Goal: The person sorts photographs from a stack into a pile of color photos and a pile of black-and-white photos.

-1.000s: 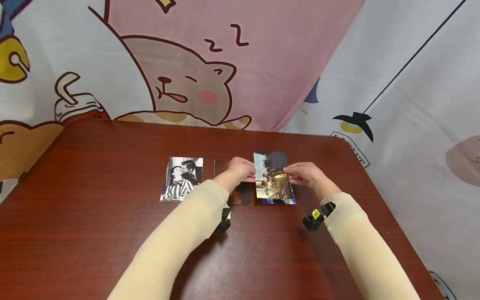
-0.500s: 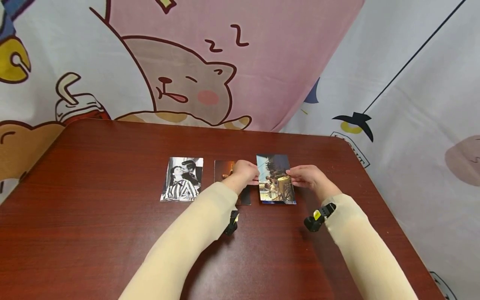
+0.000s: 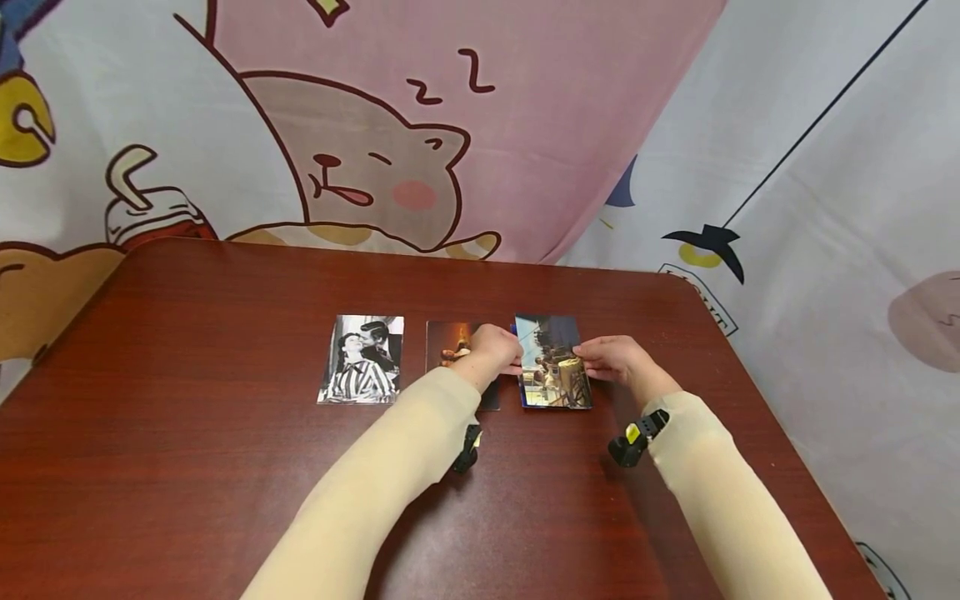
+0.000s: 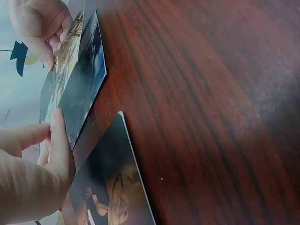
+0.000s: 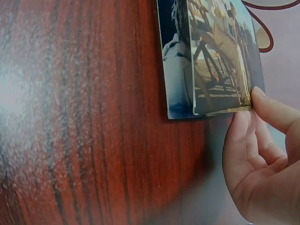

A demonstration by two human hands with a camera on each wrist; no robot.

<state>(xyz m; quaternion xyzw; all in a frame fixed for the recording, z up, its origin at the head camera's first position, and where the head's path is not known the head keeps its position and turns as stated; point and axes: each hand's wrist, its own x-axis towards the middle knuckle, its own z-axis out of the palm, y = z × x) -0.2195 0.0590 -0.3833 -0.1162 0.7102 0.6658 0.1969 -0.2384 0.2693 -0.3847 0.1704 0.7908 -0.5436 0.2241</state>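
Observation:
Between both hands is a colour photo card (image 3: 553, 362) with a pale sky, trees and a barrel-like shape. My left hand (image 3: 495, 348) pinches its left edge, and my right hand (image 3: 617, 360) pinches its right edge. Beneath it lies a blue-toned photo card (image 4: 88, 79), mostly covered, with a strip showing in both wrist views. In the right wrist view the upper card overlaps the lower one with a small offset. A dark photo card with an orange glow (image 3: 444, 340) lies to the left, partly hidden by my left hand and wrist.
A black-and-white photo card (image 3: 362, 360) of two people lies farther left on the reddish-brown wooden table (image 3: 187, 433). Behind the table hangs a cartoon-printed cloth (image 3: 555, 108). Each wrist carries a black strapped device (image 3: 633, 437).
Both hands have lowered the colour photo card slightly toward me and right, so it now covers most of the blue-toned card. The other cards have stayed put.

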